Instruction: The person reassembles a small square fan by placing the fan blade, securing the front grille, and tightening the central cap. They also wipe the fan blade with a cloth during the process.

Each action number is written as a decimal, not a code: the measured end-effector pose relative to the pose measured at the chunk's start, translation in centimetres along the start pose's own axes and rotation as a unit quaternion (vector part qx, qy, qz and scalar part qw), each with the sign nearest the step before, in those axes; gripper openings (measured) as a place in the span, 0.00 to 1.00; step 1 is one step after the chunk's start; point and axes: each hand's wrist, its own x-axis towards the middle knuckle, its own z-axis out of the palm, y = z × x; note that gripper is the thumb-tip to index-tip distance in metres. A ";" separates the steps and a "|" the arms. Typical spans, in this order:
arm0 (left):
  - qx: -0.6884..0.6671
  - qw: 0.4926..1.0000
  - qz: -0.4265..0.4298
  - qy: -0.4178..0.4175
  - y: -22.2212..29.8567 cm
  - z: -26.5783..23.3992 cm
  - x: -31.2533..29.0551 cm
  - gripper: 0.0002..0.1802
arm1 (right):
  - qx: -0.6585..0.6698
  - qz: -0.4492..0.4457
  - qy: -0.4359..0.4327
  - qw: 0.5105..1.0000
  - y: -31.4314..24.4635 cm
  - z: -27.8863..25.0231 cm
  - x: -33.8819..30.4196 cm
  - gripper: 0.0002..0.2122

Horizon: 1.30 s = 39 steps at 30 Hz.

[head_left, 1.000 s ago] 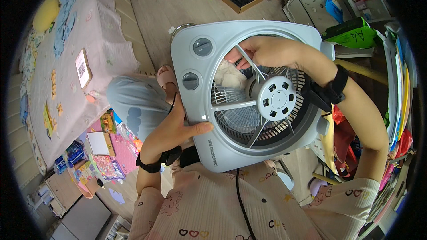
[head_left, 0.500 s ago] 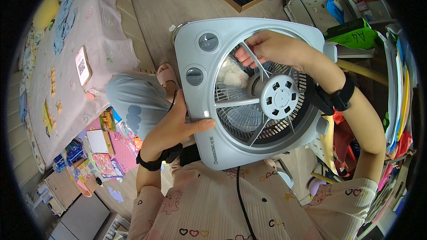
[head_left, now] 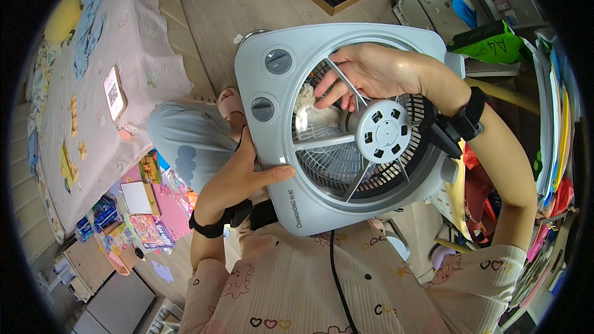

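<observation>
A pale grey-blue box fan (head_left: 279, 142) with two dark knobs sits tilted in front of me. Its round opening shows a spoked support with a central hub (head_left: 382, 131) over the slatted rear grille. My left hand (head_left: 250, 170) grips the left edge of the casing, thumb on the front face. My right hand (head_left: 359, 77) reaches through the opening at the upper spokes, fingers apart and stretched. A white cloth (head_left: 314, 114) is bunched inside at the left, just under those fingertips; whether they touch it I cannot tell.
To the left is a bed (head_left: 139, 43) with a phone (head_left: 115, 94) on it. An open cardboard box (head_left: 337, 7) lies on the floor ahead. Shelves with folders (head_left: 550, 124) stand at the right. A black cord (head_left: 333, 272) hangs down my front.
My right hand's fingers have spread and moved left and down, over the white cloth. The fan has shifted slightly left. My left hand keeps its grip.
</observation>
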 end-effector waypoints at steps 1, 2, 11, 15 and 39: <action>0.000 1.000 0.005 0.002 0.0 0.1 0.0 0.58 | 0.011 0.011 -0.012 1.000 0.0 -0.1 0.1 0.27; 0.000 1.000 0.009 0.005 0.0 0.1 0.0 0.58 | 0.021 0.020 -0.022 0.999 0.0 -0.2 0.1 0.28; -0.011 1.000 0.022 0.004 -0.1 0.1 0.1 0.58 | -0.043 -0.073 0.120 0.989 0.5 0.1 0.4 0.23; -0.008 1.000 0.020 0.006 0.0 0.3 0.1 0.57 | -0.075 -0.093 0.153 0.981 1.4 0.6 0.3 0.23; 0.002 0.999 0.043 0.012 0.2 0.5 0.0 0.57 | -0.402 -0.361 0.383 0.749 3.6 9.0 -7.0 0.09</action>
